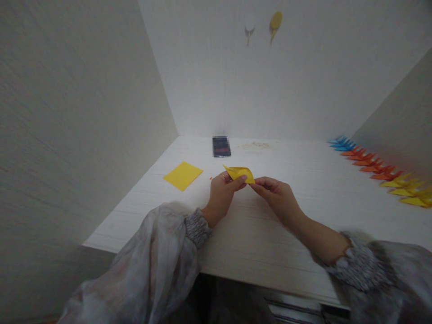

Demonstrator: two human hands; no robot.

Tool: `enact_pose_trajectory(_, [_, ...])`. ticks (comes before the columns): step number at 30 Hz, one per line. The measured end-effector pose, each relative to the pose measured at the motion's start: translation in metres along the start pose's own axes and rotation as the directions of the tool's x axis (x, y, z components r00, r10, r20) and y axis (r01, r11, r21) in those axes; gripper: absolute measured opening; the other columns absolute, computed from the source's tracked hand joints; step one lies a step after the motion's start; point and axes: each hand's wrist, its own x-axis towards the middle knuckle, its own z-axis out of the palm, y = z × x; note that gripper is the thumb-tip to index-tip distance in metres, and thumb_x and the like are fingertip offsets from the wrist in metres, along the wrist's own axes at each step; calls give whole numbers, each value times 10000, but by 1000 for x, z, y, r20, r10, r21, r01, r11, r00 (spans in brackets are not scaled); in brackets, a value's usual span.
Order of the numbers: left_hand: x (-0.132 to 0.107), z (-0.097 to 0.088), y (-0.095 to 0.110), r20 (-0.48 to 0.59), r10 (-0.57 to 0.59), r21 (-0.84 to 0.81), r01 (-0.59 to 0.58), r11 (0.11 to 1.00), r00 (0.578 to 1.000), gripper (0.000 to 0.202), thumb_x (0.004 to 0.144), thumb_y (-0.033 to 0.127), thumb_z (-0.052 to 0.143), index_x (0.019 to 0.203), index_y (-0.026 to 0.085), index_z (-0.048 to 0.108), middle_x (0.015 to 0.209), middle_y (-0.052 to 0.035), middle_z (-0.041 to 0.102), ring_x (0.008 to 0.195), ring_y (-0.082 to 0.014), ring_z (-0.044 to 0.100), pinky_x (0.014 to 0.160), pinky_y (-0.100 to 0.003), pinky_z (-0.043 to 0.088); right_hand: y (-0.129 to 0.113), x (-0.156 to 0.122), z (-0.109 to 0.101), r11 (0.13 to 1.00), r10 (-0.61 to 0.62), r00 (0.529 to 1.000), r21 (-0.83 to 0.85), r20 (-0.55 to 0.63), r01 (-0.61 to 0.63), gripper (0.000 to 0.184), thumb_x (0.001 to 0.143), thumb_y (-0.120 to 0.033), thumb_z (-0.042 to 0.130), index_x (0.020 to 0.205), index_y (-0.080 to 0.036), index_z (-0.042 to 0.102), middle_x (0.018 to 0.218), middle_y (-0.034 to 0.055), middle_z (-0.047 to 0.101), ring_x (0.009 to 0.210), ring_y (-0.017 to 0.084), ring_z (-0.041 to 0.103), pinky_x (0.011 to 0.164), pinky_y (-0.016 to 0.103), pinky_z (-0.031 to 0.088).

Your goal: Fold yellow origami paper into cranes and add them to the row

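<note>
A partly folded piece of yellow origami paper (240, 172) is held above the middle of the white table. My left hand (223, 189) grips it from the left, with the thumb pressed on its front face and the fingers behind. At its lower right corner, my right hand (275, 193) pinches the paper between thumb and fingertips. One pointed tip sticks out to the upper left. To the left of my hands, a yellow square of paper (183, 176) lies flat on the table.
A row of folded paper cranes in blue (342, 143), orange (367, 162) and yellow (408, 189) runs along the right side. A dark, blurred phone-like object (221, 146) lies near the back wall. Two hooks, one yellow (276, 21), are on that wall. The table's front edge (270, 287) is close.
</note>
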Motion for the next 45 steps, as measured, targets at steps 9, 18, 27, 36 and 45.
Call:
enact_pose_trajectory(9, [1,1,0,-7,-10,-5,10,1000,1000,250,612,256,689,816,119,642,852,-55,665,740,-123,608,762,-308,491,0,-1,0,1000,-15,1000,17,1,15,179,738,-343,561,760,-185,644,768,30,639,733,163,546,705,308,410])
enact_pose_trajectory(18, [1,0,-1,5,16,8,-16,1000,1000,246,614,254,686,823,133,641,852,-42,665,747,-125,610,765,-312,489,-7,-2,2,982,89,996,168,-6,-87,130,695,-308,591,712,-187,637,740,19,638,706,157,544,698,307,407])
enact_pose_trajectory(27, [3,-2,-4,-5,10,-8,-10,1000,1000,264,625,266,680,846,129,637,880,-51,661,752,-123,608,764,-312,489,-4,-1,0,993,32,996,120,-89,-21,159,737,-314,557,668,-190,629,735,13,627,769,160,549,759,305,395])
enact_pose_trajectory(36, [1,-1,-2,25,-3,15,2,1000,1000,250,629,260,677,831,117,641,858,-60,664,744,-127,607,765,-305,492,3,-1,-1,1000,-14,999,24,-45,15,208,723,-382,577,775,-188,628,780,35,642,743,171,563,711,315,426])
enact_pose_trajectory(45, [2,-1,-2,25,-4,24,4,1000,1000,252,621,260,680,827,119,647,864,-67,668,738,-127,613,760,-305,492,-5,-2,-2,980,-98,994,-178,-47,88,171,766,-326,517,753,-197,628,797,41,651,763,184,579,726,332,427])
